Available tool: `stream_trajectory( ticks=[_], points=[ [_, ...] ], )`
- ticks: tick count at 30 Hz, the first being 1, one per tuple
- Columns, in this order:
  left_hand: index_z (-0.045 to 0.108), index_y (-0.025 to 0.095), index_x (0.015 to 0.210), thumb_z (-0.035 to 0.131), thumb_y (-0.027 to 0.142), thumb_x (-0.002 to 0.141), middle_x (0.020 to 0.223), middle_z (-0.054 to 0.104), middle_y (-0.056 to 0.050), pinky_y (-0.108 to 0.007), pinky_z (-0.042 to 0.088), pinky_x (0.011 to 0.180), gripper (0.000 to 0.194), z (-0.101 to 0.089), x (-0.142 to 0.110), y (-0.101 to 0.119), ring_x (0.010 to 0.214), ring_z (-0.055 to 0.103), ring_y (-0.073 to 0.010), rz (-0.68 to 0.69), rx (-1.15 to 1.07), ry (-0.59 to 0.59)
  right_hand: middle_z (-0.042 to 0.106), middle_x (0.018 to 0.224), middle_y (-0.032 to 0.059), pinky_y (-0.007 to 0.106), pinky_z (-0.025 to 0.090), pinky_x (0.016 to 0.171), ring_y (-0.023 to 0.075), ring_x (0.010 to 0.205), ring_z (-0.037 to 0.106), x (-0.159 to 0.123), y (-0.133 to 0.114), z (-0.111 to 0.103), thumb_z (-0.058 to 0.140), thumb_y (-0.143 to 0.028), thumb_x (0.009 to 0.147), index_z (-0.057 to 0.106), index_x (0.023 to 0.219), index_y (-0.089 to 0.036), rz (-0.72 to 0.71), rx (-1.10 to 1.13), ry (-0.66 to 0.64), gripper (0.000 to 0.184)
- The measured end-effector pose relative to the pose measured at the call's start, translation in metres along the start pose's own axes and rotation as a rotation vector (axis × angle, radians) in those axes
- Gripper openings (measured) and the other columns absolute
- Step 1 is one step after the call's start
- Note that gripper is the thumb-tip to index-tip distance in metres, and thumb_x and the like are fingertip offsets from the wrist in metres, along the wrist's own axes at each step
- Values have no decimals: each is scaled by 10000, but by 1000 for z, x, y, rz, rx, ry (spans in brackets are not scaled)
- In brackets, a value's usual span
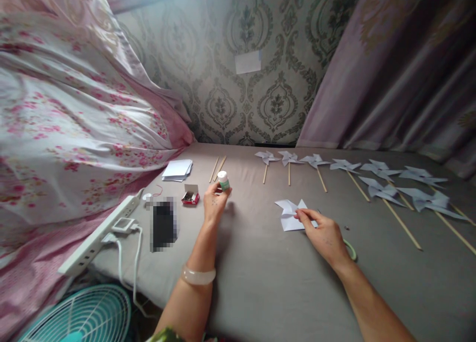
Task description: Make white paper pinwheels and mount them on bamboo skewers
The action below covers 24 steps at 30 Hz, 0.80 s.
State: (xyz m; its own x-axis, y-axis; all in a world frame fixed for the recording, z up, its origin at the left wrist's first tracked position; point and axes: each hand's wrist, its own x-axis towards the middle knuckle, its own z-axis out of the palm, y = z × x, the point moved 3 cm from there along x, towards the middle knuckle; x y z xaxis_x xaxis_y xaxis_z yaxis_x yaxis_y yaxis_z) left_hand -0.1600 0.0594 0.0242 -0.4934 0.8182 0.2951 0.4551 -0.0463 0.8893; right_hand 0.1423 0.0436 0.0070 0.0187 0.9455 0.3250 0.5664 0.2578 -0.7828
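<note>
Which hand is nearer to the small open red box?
Left. The left hand, holding a white-capped bottle, is just to the right of the red box; the right hand is much farther right, pinching a piece of white paper.

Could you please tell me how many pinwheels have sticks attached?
8: six far pinwheels in a row at back right, and two nearer pinwheels in front of that row's right part.

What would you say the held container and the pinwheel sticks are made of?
The container looks like smooth plastic, going by its evenly white cap. The sticks look like matte, bare wood, perhaps bamboo, from their pale tan colour.
</note>
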Motion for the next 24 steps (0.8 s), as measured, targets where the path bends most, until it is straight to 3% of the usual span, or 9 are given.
stream_trajectory(
  ticks=[5, 11, 19, 24],
  points=[
    [690, 162, 882, 638, 301, 666, 780, 670, -24, -269, 430, 709, 262, -16, 8, -12, 740, 594, -177, -58, 163, 100, 751, 800, 95, 326, 485, 745, 246, 780, 689, 3, 4, -6, 510, -497, 798, 717, 810, -186, 20, -30, 15, 373],
    [690, 167, 881, 619, 315, 676, 827, 692, -40, -287, 433, 737, 263, -20, 10, -12, 780, 610, -201, -56, 310, 154, 751, 803, 79, 303, 486, 687, 220, 716, 676, 5, 5, -14, 511, -449, 808, 724, 843, -184, 92, -85, -32, 342],
    [674, 166, 900, 593, 351, 681, 867, 693, -68, -325, 452, 788, 298, -18, 16, -23, 830, 617, -233, -91, 418, 181, 723, 931, 53, 311, 464, 791, 195, 854, 656, -7, -9, -5, 556, -235, 828, 706, 904, -220, -34, -318, -358, 169],
    [650, 178, 882, 591, 358, 682, 888, 690, -75, -329, 458, 800, 276, -17, 17, -26, 864, 625, -239, -83, 437, 191, 657, 1001, 82, 334, 441, 865, 213, 982, 582, -15, -17, 6, 657, -240, 792, 670, 958, -183, -153, -372, -375, 176]
  ],
)
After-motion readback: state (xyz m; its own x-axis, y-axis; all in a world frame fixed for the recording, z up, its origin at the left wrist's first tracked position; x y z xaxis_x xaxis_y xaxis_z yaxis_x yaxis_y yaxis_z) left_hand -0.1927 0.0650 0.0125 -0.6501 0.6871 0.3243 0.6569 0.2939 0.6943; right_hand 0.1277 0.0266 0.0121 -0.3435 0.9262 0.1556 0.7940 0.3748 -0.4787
